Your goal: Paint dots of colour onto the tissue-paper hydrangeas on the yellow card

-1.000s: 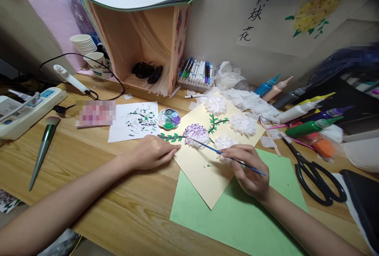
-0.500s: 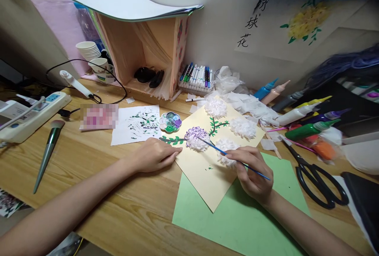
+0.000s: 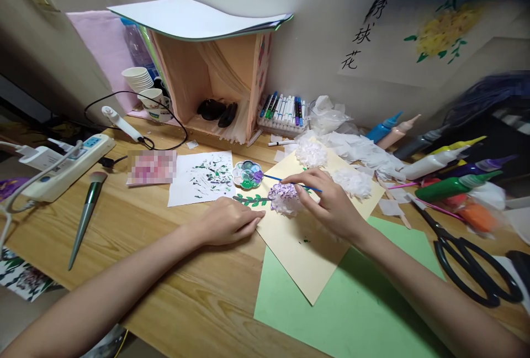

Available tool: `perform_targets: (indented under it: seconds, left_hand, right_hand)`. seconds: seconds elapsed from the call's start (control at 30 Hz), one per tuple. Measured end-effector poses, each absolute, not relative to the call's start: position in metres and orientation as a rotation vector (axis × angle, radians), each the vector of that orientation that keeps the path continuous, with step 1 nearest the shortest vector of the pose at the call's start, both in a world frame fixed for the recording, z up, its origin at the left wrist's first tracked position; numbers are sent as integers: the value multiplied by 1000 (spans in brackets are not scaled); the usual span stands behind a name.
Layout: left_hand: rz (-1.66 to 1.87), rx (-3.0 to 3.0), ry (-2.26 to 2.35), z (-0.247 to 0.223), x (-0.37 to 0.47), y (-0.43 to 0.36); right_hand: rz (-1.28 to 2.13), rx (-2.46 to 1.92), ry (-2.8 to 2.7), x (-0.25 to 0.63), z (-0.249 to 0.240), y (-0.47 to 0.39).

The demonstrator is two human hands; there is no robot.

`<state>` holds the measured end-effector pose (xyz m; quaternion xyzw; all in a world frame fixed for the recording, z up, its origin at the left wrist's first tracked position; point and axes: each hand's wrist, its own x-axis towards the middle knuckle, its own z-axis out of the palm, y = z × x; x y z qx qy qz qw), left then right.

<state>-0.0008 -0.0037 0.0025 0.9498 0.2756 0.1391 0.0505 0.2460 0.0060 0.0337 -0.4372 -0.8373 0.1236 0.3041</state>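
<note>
My right hand point(image 3: 327, 200) is closed around a thin blue paintbrush point(image 3: 308, 187), whose tip reaches the right, purple-stained edge of a flower-shaped paint palette point(image 3: 247, 174). Under that hand lies cream paper point(image 3: 312, 275) bearing fluffy white paper flowers. One flower point(image 3: 285, 199), left of my fingers, has purple paint over its upper part. Another, lower flower is mostly hidden by the hand. My left hand point(image 3: 227, 221) rests with curled fingers at the paper's left corner, its index finger and thumb against it, beside a painted green-leafed branch point(image 3: 252, 200).
Green paper point(image 3: 331, 319) lies beneath the cream sheet. Black-handled scissors point(image 3: 472, 261) and paint bottles point(image 3: 459, 185) stand or lie at right. A paint-smeared white sheet point(image 3: 201, 178), makeup brush point(image 3: 86, 220) and power strip point(image 3: 72, 167) are at left. Behind are an open box point(image 3: 211, 84) and markers point(image 3: 284, 110).
My right hand has carried the paintbrush up and left, from the purple-tinted flower to the palette. My left hand stays at the paper's corner. The whole view has shifted slightly.
</note>
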Motion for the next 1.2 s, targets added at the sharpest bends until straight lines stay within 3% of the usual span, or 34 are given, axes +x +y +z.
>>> perform_targets:
  seconds: [0.3, 0.67, 1.2]
  left_hand:
    - [389, 2905, 834, 2, 0, -3]
    - [409, 2875, 821, 0, 0, -2]
    - [496, 2889, 737, -1, -1, -1]
  right_hand:
    - [475, -1184, -2129, 251, 34, 3]
    - [224, -976, -1780, 287, 2, -48]
    - [125, -908, -1879, 283, -4, -52]
